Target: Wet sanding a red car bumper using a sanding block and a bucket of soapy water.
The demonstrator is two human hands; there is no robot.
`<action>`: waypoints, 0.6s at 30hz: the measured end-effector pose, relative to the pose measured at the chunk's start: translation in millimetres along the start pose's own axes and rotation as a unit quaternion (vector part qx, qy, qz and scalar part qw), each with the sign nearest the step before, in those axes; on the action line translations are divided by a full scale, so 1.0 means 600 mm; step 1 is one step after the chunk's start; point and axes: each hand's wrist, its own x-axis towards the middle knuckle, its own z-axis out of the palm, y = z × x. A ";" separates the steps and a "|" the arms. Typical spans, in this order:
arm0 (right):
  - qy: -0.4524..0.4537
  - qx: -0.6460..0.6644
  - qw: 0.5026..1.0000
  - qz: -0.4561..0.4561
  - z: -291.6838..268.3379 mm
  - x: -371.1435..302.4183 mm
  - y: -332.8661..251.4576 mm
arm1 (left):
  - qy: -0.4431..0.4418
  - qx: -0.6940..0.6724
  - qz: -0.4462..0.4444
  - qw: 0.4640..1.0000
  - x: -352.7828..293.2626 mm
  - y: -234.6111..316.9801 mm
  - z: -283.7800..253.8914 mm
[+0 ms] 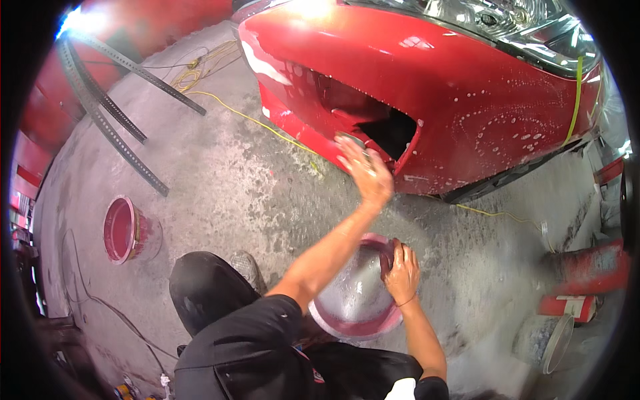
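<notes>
My left hand (367, 175) is stretched out at the lower edge of a red car bumper (373, 57), fingers long and slightly blurred. A small greyish patch shows beside its fingertips; I cannot make out whether it is a loose piece under them. Over the rim of a round pinkish-red bucket (353, 330) of cloudy water, my right hand (403, 275) grips a dark red sponge (385, 261). Wet drops and whitish suds dot the bumper's right side, and pale bare patches show on its left corner. A dark rectangular opening (393, 133) lies just above my left hand.
Another reddish bucket (121, 230) stands on the wet concrete floor at left. Perforated metal strips (113, 127) reach in from the upper left. A yellow cord (253, 121) runs under the bumper. At lower right lie a whitish bucket (559, 343) and a red box (567, 308).
</notes>
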 end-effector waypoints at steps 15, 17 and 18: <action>-0.010 -0.104 0.994 0.032 0.008 0.019 -0.027 | 0.036 -0.054 -0.093 0.994 0.106 -0.171 -0.169; 0.001 -0.098 0.995 0.014 0.017 0.019 -0.017 | 0.065 0.061 -0.044 0.995 0.168 -0.237 -0.196; -0.006 -0.099 0.995 0.021 0.017 0.021 -0.020 | 0.035 0.126 -0.004 0.991 0.187 -0.254 -0.201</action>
